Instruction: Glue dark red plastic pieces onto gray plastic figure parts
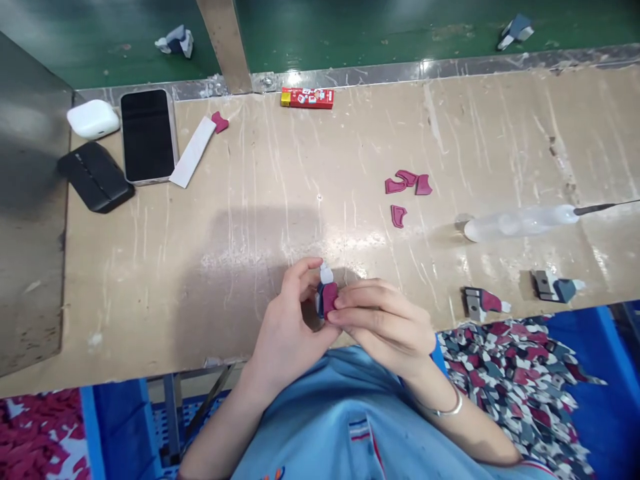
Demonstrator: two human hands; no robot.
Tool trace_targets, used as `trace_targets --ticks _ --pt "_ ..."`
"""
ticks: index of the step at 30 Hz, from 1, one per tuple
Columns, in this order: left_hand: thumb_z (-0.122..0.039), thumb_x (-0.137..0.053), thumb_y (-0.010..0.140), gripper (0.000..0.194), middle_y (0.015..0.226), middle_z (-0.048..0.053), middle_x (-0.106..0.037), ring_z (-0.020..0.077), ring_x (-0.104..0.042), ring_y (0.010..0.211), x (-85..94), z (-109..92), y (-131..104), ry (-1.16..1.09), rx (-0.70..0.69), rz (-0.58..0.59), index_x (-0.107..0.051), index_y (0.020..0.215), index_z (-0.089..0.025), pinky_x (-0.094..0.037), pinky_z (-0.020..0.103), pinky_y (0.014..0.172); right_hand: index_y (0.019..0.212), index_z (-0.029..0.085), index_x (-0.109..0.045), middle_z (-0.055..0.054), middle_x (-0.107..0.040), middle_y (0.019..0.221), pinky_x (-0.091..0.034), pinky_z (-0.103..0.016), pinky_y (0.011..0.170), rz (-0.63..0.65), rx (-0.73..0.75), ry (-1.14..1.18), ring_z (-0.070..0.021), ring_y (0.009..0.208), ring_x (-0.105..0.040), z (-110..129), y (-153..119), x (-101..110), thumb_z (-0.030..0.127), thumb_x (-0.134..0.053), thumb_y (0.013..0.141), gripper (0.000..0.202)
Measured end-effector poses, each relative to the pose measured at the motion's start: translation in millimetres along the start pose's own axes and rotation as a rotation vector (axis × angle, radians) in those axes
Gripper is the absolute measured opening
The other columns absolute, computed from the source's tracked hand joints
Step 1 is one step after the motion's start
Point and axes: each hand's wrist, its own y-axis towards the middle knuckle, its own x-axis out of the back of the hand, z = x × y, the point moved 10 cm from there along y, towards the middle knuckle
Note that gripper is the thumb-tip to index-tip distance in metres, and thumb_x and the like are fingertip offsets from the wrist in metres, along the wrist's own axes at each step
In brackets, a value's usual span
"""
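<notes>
My left hand grips a small part with a pale grey tip, a dark side and a maroon face, its thumb and fingers around it. From the right, my right hand presses its fingertips on the maroon face. Several loose maroon pieces lie on the table beyond my right hand. Two similar parts, one with a maroon face and one dark and grey, rest near the front edge at the right.
On the table are a white bottle with a thin tip, a red packet, a phone, a white case, a black device and a white strip. Blue bins of parts stand below the edge; two parts lie on the green surface.
</notes>
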Motion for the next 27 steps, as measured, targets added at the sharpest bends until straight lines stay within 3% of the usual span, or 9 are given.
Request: trace_targets --ticks 5,9,16,20,23,27 --pt "-0.018 -0.073 0.08 0.057 0.106 -0.001 -0.084 0.0184 -0.084 0.09 -1.4 -2 0 -0.02 -0.003 0.002 -0.053 0.133 -0.028 -0.065 0.03 0.084 0.121 0.026 -0.085 -0.006 -0.085 0.097 -0.073 -0.039 0.076 -0.032 -0.042 0.025 -0.024 0.089 -0.083 -2 -3 2 0.009 -0.07 0.101 0.03" --pt "-0.016 -0.073 0.079 0.059 0.101 -0.003 -0.083 0.0158 -0.082 0.082 0.0 -2 -1 0.008 -0.022 -0.008 -0.053 0.134 -0.027 -0.064 0.026 0.077 0.119 0.022 -0.084 -0.007 -0.085 0.097 -0.073 -0.037 0.078 -0.032 -0.018 0.036 -0.0228 0.09 -0.083 0 -3 3 0.009 -0.072 0.1 0.026" --pt "-0.015 -0.073 0.083 0.059 0.114 -0.001 -0.084 0.0187 -0.086 0.102 0.7 3 -3 0.017 -0.021 -0.058 -0.055 0.137 -0.029 -0.067 0.03 0.094 0.118 0.027 -0.085 -0.005 -0.086 0.099 -0.074 -0.04 0.083 -0.002 -0.057 0.008 -0.0242 0.095 -0.084 -6 -3 0 0.01 -0.072 0.101 0.027" --pt "-0.012 -0.071 0.086 0.063 0.126 0.003 -0.081 0.0207 -0.084 0.113 -2.9 0 -7 -0.046 -0.019 -0.015 -0.054 0.143 -0.031 -0.067 0.034 0.102 0.118 0.03 -0.085 -0.004 -0.085 0.099 -0.074 -0.043 0.086 -0.029 -0.093 0.035 -0.0246 0.097 -0.083 -12 -4 0 0.012 -0.071 0.101 0.028" --pt "-0.011 -0.07 0.089 0.066 0.132 0.006 -0.077 0.021 -0.082 0.115 -5.0 -6 -10 -0.179 -0.016 0.057 -0.051 0.148 -0.031 -0.068 0.032 0.1 0.113 0.029 -0.083 -0.004 -0.086 0.1 -0.073 -0.042 0.089 -0.029 -0.077 0.033 -0.024 0.099 -0.082 -9 -2 1 0.013 -0.069 0.103 0.023" --pt "-0.021 -0.075 0.097 0.055 0.121 0.005 -0.081 0.0191 -0.083 0.108 -2.0 -5 -8 -0.328 0.039 0.079 -0.053 0.146 -0.031 -0.068 0.029 0.093 0.113 0.029 -0.075 -0.003 -0.087 0.103 -0.072 -0.043 0.092 -0.029 -0.147 0.117 -0.0235 0.102 -0.083 -10 0 1 0.012 -0.067 0.104 0.021"
